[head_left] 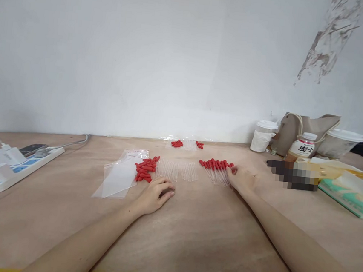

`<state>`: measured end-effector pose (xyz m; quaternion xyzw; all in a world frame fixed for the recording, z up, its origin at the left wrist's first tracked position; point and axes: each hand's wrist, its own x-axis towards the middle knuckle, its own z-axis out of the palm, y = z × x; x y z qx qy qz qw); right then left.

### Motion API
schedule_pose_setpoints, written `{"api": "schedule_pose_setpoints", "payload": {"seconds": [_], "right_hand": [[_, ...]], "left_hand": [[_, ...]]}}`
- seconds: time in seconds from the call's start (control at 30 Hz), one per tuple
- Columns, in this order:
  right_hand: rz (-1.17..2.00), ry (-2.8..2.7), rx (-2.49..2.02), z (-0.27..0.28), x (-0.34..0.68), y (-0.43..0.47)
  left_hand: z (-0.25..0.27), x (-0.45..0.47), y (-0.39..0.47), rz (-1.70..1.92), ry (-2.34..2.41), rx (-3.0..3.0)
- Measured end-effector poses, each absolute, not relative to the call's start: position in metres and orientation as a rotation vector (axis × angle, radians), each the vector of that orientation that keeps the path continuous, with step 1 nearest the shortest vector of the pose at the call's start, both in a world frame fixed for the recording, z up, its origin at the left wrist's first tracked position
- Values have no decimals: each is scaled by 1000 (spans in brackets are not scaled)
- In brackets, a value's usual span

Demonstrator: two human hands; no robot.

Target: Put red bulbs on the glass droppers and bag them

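My right hand (242, 178) is at the right end of a row of glass droppers with red rubber bulbs (216, 165). Its fingers are closed around the bulb end of the last dropper (229, 168). My left hand (156, 194) rests on the table with loosely curled fingers, thumb and forefinger apart, nothing visible between them. Just beyond it lie bare glass tubes (167, 169), and a second group of glass tubes (190, 171) is to their right. A heap of loose red rubber bulbs (146, 168) sits left of the tubes, beside clear plastic bags (118, 177).
By the wall lies clear plastic with more red bulbs (177, 143). A white power strip (20, 172) with chargers and cables is at left. At right stand a lidded cup (263, 136), a bottle (304, 147), a grey bag (286, 133) and a green tissue pack (349, 193).
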<state>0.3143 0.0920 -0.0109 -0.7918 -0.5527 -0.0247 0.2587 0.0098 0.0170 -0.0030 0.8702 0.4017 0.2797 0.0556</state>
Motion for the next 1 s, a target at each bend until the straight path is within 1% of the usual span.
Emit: {"api": "schedule_pose_setpoints", "payload": {"seconds": [0.27, 0.43, 0.57, 0.73, 0.8, 0.9, 0.93, 1.0], "right_hand": [[-86, -1460, -2104, -8, 320, 92], [-154, -1627, -1913, -5, 297, 79], [-68, -1854, -1772, 3, 262, 72], [71, -1925, -1906, 14, 224, 87], [125, -1917, -1990, 16, 215, 97], [187, -1895, -2043, 16, 207, 109], [203, -1889, -2051, 16, 206, 111], [230, -1877, -2065, 16, 205, 114]], "left_hand": [[-2, 9, 16, 837, 1224, 2636], [-2, 10, 17, 837, 1231, 2638], [-2, 11, 18, 817, 1236, 2635], [-1, 13, 16, 813, 1241, 2644], [4, 8, 20, 856, 1323, 2667], [18, -9, 36, 958, 1611, 2676], [24, -16, 44, 959, 1710, 2667], [34, -29, 59, 850, 1883, 2670]]}}
